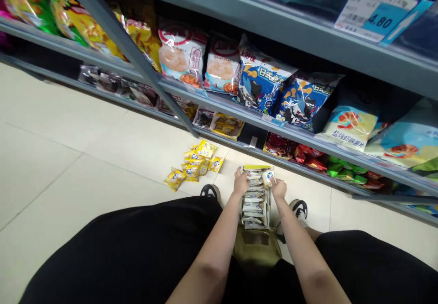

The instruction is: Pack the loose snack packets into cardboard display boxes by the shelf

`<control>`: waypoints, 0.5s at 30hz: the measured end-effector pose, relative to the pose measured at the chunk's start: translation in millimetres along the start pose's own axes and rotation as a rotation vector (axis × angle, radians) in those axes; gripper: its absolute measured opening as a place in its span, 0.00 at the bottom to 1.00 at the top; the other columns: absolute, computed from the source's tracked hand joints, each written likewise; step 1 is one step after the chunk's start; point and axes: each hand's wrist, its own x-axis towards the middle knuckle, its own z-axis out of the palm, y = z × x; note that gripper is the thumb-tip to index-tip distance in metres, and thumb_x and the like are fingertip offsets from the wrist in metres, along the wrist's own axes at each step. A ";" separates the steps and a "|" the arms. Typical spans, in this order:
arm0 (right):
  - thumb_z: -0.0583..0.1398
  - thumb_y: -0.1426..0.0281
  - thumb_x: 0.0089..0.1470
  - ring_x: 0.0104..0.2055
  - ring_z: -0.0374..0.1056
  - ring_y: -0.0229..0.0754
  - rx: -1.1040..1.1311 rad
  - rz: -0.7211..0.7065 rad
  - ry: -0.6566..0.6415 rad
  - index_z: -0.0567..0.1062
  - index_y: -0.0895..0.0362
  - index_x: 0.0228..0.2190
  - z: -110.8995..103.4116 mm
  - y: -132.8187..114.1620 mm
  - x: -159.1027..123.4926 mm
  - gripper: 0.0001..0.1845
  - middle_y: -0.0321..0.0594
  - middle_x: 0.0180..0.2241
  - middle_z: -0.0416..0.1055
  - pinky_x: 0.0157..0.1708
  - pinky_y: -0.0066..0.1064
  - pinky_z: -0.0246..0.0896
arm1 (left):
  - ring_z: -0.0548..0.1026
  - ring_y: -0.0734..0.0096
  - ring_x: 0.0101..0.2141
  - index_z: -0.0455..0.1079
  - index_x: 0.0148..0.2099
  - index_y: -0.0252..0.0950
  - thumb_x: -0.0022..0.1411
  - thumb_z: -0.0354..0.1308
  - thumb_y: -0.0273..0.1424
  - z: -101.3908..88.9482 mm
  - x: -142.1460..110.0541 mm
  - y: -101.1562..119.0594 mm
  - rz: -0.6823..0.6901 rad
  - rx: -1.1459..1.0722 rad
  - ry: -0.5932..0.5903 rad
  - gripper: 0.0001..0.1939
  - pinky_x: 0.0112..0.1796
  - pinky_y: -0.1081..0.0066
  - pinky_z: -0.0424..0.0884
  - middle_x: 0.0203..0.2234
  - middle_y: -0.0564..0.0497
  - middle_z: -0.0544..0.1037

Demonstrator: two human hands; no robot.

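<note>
A narrow open box (268, 212) stands between my feet, filled with a row of small white snack packets (253, 207). At its upper left side, my left hand (241, 182) has its fingers bent over the edge, touching the box. My right hand (279, 189) pinches one white snack packet (268, 177) with a blue logo at the box's upper right corner. To the left on the floor lies a loose pile of yellow snack packets (198, 162), apart from both hands. My palms are hidden from view.
A grey shelf unit (219, 101) runs across the front, holding large chip bags (262, 82). Its bottom level has a box of yellow packets (226, 126), red packets (306, 157) and green packets (345, 171). An olive-coloured object (256, 251) sits behind the box, between my legs.
</note>
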 end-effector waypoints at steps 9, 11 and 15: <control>0.44 0.55 0.69 0.37 0.74 0.50 -0.069 0.026 0.066 0.79 0.59 0.45 28.4 3.5 -14.5 0.30 0.55 0.38 0.79 0.35 0.32 0.59 | 0.58 0.59 0.66 0.67 0.62 0.34 0.54 0.51 0.14 14.2 23.3 -21.9 0.062 -0.168 -0.001 0.33 0.66 0.64 0.53 0.65 0.41 0.61; 0.47 0.55 0.68 0.38 0.74 0.51 -0.081 0.030 0.032 0.80 0.60 0.43 34.1 2.7 -13.8 0.29 0.56 0.38 0.79 0.36 0.33 0.60 | 0.60 0.61 0.65 0.68 0.62 0.32 0.53 0.50 0.13 16.1 28.0 -22.9 0.055 -0.191 0.017 0.33 0.66 0.66 0.54 0.65 0.41 0.61; 0.50 0.56 0.67 0.40 0.74 0.51 -0.095 0.017 -0.031 0.80 0.59 0.39 40.8 -1.9 -0.5 0.25 0.55 0.38 0.78 0.36 0.34 0.61 | 0.63 0.61 0.63 0.70 0.60 0.35 0.51 0.50 0.13 18.2 32.5 -24.6 0.033 -0.222 0.038 0.34 0.65 0.65 0.57 0.63 0.42 0.61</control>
